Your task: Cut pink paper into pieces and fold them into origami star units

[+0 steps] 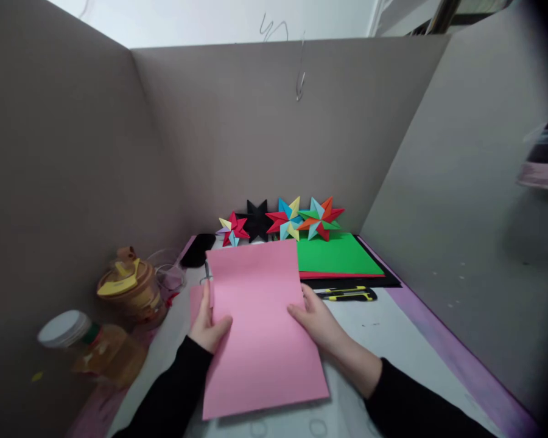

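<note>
A pink sheet of paper (260, 340) is held up off the table, tilted, with a slight bend across its upper part. My left hand (209, 325) grips its left edge, thumb on the front and fingers behind. On the opposite edge, my right hand (313, 316) pinches the sheet the same way, its fingertips hidden behind the paper. Another piece of pink paper (195, 302) shows just behind my left hand. A yellow and black utility knife (351, 295) lies on the table to the right of my right hand.
Folded paper stars (287, 219) lean at the back wall. Green paper (338, 255) tops a stack with red and black sheets. On the left stand a lidded brown cup (132, 289), a white-capped jar (109, 353) and a black phone (198, 250). Grey panels enclose three sides.
</note>
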Tool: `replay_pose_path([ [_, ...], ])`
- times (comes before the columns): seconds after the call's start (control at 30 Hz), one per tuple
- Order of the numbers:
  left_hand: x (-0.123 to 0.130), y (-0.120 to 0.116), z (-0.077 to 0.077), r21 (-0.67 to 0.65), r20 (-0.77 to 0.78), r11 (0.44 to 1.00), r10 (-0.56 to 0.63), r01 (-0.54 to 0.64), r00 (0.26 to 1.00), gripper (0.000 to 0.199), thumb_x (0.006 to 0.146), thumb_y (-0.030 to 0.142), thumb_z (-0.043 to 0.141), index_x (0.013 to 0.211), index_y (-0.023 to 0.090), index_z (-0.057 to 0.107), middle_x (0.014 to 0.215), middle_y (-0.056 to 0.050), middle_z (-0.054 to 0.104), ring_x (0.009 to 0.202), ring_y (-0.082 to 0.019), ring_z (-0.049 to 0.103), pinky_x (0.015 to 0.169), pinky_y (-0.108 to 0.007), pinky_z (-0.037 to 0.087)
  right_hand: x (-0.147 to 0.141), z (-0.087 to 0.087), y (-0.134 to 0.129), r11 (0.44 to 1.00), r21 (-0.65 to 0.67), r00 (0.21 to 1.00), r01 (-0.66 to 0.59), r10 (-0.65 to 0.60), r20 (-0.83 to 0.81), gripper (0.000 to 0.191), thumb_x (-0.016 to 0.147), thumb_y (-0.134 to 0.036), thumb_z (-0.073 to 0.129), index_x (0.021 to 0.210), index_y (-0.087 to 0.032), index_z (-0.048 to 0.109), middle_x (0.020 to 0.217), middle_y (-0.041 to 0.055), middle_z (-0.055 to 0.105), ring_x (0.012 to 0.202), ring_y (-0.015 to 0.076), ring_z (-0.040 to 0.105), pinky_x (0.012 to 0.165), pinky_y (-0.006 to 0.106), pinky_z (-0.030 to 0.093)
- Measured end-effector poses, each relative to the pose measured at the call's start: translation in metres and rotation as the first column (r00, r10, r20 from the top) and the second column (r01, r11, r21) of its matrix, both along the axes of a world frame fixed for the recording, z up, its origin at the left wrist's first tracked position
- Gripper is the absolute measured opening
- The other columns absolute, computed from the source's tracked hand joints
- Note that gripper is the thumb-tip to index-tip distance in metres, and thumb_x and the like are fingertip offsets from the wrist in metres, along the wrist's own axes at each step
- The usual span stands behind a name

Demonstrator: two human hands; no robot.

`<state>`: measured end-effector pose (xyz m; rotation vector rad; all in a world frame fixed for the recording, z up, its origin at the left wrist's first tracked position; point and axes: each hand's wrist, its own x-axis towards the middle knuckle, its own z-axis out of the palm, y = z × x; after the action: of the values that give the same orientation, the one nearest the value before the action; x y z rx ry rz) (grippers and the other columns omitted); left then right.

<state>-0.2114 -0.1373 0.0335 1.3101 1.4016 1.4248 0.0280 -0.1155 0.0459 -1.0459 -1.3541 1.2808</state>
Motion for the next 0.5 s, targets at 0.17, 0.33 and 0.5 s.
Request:
replay_pose_path([
  [0.17,0.008,-0.012,-0.002,-0.076,-0.153,0.989,-0.137,0.126,0.979,0.050,0.075,0.032,0.058,0.122,0.016,0.059,0.127,-0.010,0.057,0.123,-0.023,0.047,0.108,-0.033,0.030,0.000,-0.005,-0.020,0.976,0.078,0.973,-0.205,0.195,0.120,0.068,0.085,-0.043,0.052,0.144,-0.024,0.024,0.149,0.0071,0.028,0.136,0.0231,0.026,0.110,0.041,0.023],
  [0.33,0.030,-0.040,0.028,-0.070,-0.210,0.971,-0.239,0.230,0.948,0.058,0.073,0.043,0.064,0.126,0.022,0.056,0.122,-0.008,0.061,0.116,-0.027,0.053,0.101,-0.036,0.040,-0.006,0.020,-0.046,0.833,0.171,0.829,-0.526,0.458,0.321,0.086,0.081,-0.057,0.052,0.146,-0.028,0.004,0.152,0.0007,-0.012,0.139,0.0258,-0.009,0.112,0.046,0.006],
  [0.5,0.042,-0.053,0.048,-0.117,-0.298,0.967,-0.251,0.226,0.921,0.054,0.069,0.045,0.068,0.118,0.023,0.063,0.102,-0.009,0.070,0.090,-0.028,0.063,0.082,-0.037,0.051,-0.011,0.026,-0.057,0.823,0.223,0.816,-0.523,0.407,0.411,0.089,0.079,-0.046,0.062,0.144,-0.035,0.002,0.150,-0.0042,-0.021,0.136,0.0276,-0.016,0.110,0.051,0.007],
])
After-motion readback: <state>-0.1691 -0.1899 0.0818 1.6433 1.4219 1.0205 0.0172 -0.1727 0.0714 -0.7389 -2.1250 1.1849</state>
